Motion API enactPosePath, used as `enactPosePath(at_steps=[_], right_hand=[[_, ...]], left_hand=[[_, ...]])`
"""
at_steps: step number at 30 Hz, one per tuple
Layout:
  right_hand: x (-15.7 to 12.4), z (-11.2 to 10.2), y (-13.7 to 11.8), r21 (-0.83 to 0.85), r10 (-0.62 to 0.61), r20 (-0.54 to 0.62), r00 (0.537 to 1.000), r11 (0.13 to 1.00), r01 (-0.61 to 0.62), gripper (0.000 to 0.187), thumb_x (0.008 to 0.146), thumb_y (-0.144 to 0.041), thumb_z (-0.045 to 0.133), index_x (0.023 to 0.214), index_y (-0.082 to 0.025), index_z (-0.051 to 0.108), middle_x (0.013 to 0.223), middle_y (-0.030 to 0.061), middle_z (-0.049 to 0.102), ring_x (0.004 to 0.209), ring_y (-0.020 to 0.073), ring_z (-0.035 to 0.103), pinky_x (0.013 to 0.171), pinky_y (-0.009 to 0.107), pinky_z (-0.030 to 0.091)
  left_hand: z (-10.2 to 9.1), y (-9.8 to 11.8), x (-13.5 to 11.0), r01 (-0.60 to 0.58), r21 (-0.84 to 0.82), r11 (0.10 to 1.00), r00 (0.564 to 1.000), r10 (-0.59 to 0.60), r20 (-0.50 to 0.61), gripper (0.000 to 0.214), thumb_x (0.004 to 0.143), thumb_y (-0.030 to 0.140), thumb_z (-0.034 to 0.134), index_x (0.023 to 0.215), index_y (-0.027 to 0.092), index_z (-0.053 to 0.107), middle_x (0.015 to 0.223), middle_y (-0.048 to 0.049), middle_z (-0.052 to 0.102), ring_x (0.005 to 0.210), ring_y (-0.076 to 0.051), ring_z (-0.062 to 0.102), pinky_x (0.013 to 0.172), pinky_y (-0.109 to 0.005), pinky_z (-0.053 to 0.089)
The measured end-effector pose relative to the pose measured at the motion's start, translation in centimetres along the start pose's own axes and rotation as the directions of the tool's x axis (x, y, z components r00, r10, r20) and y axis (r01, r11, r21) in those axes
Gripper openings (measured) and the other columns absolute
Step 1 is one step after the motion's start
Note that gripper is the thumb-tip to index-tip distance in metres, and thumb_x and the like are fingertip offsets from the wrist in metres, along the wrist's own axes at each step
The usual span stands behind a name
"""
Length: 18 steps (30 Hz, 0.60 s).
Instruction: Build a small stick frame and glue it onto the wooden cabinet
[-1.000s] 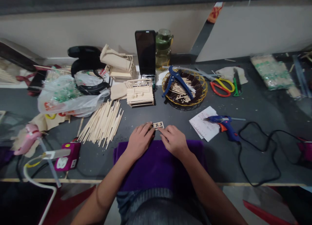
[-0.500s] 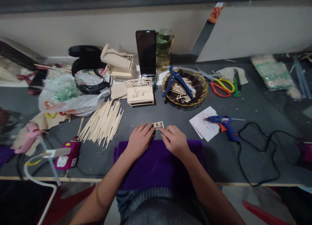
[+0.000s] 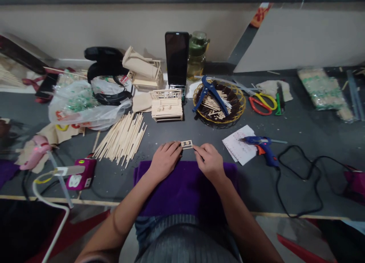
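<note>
A small ladder-like frame of wooden sticks [image 3: 187, 147], with little round wooden bits on it, lies on the dark table in front of me. My left hand [image 3: 166, 157] grips its left end, the fingers close together and covering that part. At the right end, the thumb and index finger of my right hand [image 3: 210, 161] are pinched at the frame's edge. A folded purple cloth [image 3: 185, 190] lies under my wrists. Beyond my hands stands a miniature wooden bench [image 3: 167, 110] built of sticks.
Loose wooden sticks [image 3: 121, 139] lie to the left. A basket [image 3: 241, 110] holds stick pieces and a blue cutter [image 3: 215, 97]. On the right, a blue glue gun [image 3: 265, 147] with a trailing cord rests partly on paper [image 3: 238, 143]. A phone [image 3: 176, 59] stands behind.
My right hand has shifted slightly right, from over the frame's lower edge to its right end. My left hand keeps its place on the left end. The view has turned a little.
</note>
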State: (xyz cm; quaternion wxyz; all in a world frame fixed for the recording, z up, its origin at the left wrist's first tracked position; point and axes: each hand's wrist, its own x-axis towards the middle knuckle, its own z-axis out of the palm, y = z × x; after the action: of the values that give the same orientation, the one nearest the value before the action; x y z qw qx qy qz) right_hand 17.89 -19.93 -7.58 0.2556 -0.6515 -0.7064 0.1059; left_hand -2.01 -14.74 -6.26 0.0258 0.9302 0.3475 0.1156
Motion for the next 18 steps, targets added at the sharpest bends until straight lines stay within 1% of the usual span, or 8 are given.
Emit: enactPosePath(at_steps=[7, 13, 18], right_hand=[[-0.08, -0.06, 0.13, -0.019, -0.015, 0.030, 0.999, 1.000, 0.016, 0.031, 0.092, -0.020, 0.046, 0.113, -0.021, 0.070, 0.082, 0.0060, 0.060, 0.079, 0.0192, 0.052, 0.068, 0.030, 0.042], [-0.11, 0.01, 0.13, -0.014, -0.037, 0.007, 0.999, 0.999, 0.037, 0.031, 0.092, -0.020, 0.046, 0.111, -0.019, 0.071, 0.081, 0.0058, 0.060, 0.078, 0.0190, 0.052, 0.069, 0.029, 0.042], [-0.10, 0.00, 0.04, -0.002, -0.046, -0.015, 0.999, 0.999, 0.046, 0.030, 0.092, -0.019, 0.047, 0.111, -0.017, 0.071, 0.081, 0.0060, 0.060, 0.078, 0.0189, 0.052, 0.069, 0.029, 0.042]], left_hand=[[-0.05, 0.10, 0.03, 0.005, -0.019, 1.000, 1.000, -0.005, 0.003, 0.029, 0.095, 0.022, 0.047, 0.119, 0.015, 0.061, 0.124, -0.0141, 0.063, 0.111, -0.026, 0.058, 0.086, -0.041, 0.049], [-0.12, 0.16, 0.05, -0.016, 0.027, 1.000, 1.000, 0.017, -0.015, 0.027, 0.095, 0.022, 0.046, 0.117, 0.013, 0.060, 0.123, -0.0116, 0.064, 0.109, -0.026, 0.058, 0.086, -0.038, 0.048], [-0.10, 0.15, 0.01, -0.016, 0.021, 1.000, 0.999, 0.017, -0.035, 0.026, 0.096, 0.020, 0.045, 0.116, 0.014, 0.061, 0.122, -0.0119, 0.064, 0.111, -0.025, 0.057, 0.088, -0.038, 0.047]])
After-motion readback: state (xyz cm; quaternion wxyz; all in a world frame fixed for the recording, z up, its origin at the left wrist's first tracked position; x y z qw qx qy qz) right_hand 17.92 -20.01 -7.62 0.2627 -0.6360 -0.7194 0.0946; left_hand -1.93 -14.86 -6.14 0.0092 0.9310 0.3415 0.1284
